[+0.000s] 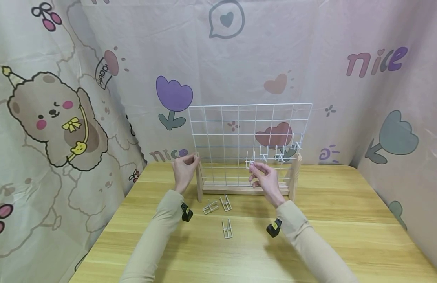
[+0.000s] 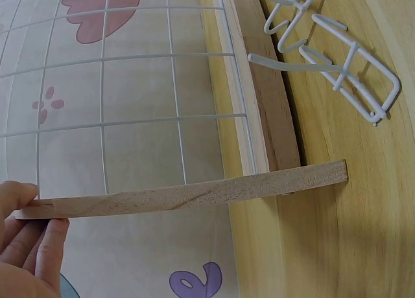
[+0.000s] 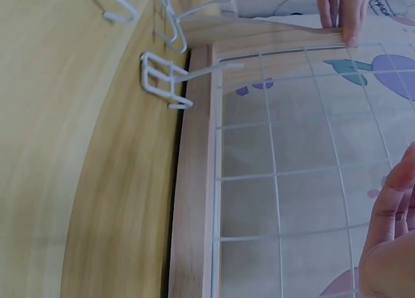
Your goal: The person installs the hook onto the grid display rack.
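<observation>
A white wire grid panel point(image 1: 232, 147) stands upright in a wooden stand point(image 1: 239, 190). My left hand point(image 1: 185, 169) grips the top of the stand's left post point(image 2: 181, 195), thumb on one side and fingers on the other. In front of the grid, right of its middle, my right hand point(image 1: 267, 181) pinches a white wire hook point(image 1: 250, 161) between thumb and fingertips, its two prongs pointing up. The right wrist view shows only part of the right hand point(image 3: 392, 236), with the held hook out of frame.
Three white hooks, including one at the far right point(image 1: 296, 145), hang on the grid's right part. Three loose hooks lie on the wooden table point(image 1: 331, 220) before the stand, the nearest one point(image 1: 227, 228) closest to me. A printed curtain point(image 1: 133, 59) surrounds the table's back and sides.
</observation>
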Available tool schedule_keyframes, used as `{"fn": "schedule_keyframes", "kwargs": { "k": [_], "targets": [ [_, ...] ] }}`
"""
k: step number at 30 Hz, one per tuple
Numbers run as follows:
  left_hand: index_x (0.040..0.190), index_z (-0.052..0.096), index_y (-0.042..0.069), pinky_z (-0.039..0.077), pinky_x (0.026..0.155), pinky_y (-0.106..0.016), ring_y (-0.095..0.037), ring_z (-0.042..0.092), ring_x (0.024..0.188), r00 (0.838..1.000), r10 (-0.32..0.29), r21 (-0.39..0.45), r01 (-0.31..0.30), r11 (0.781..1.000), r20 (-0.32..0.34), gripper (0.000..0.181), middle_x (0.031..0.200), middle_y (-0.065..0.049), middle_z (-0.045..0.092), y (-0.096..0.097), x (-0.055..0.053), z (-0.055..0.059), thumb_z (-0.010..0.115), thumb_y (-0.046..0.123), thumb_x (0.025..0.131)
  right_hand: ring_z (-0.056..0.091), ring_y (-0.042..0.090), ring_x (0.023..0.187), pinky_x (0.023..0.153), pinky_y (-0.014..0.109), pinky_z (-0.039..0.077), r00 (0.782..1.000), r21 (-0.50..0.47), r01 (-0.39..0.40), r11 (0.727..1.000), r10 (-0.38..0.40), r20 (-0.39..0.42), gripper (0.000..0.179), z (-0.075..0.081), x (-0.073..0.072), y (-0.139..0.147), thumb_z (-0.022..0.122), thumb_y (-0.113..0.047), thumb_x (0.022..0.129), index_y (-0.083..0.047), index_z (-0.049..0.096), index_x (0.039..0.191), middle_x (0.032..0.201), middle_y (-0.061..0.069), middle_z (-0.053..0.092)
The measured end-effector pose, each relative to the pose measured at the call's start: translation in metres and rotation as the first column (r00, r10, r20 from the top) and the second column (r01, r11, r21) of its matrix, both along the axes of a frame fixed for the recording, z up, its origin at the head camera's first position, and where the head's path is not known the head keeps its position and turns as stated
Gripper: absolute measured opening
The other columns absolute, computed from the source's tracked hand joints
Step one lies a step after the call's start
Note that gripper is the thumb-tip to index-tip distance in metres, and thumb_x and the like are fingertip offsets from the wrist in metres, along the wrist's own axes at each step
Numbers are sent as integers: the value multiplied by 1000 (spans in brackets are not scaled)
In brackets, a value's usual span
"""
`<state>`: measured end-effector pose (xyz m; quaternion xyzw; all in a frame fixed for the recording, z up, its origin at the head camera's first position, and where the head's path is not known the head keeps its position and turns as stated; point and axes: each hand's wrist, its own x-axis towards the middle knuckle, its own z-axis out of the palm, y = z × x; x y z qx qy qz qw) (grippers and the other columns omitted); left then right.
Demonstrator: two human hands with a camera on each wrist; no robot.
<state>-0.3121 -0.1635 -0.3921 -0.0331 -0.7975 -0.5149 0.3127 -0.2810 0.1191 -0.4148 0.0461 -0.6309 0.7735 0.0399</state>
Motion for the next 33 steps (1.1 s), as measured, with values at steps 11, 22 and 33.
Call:
{"fn": "schedule_keyframes", "kwargs": {
  "k": [11, 22, 33],
  "targets": [
    [105, 78, 0, 38, 107, -44, -39, 76, 86, 1000, -10, -6, 10, 1000, -10, 21, 96, -21, 77, 0, -1, 0, 76, 11, 87, 61, 7, 64, 49, 19, 48, 999, -193, -26, 981, 33, 31, 11, 6, -3, -10, 67, -11, 96, -7, 66, 107, 82, -6, 70],
    [105, 78, 1, 48, 70, -9, -33, 78, 85, 1000, 13, -14, -13, 1000, 6, 21, 97, -18, 78, 0, -1, 0, 76, 11, 87, 57, 6, 64, 50, 19, 45, 998, -272, -23, 962, 38, 49, 5, 14, -6, -17, 66, -13, 97, -12, 67, 101, 83, -9, 71],
    [105, 77, -1, 46, 63, -2, -35, 77, 87, 1000, -12, 18, 12, 1000, 1, 20, 99, -21, 77, 1, -2, -1, 74, 9, 87, 57, 5, 61, 48, 18, 44, 997, -315, 5, 949, 20, 77, 4, 15, -14, -20, 68, -14, 96, -17, 69, 93, 80, -9, 71]
  ]
}}
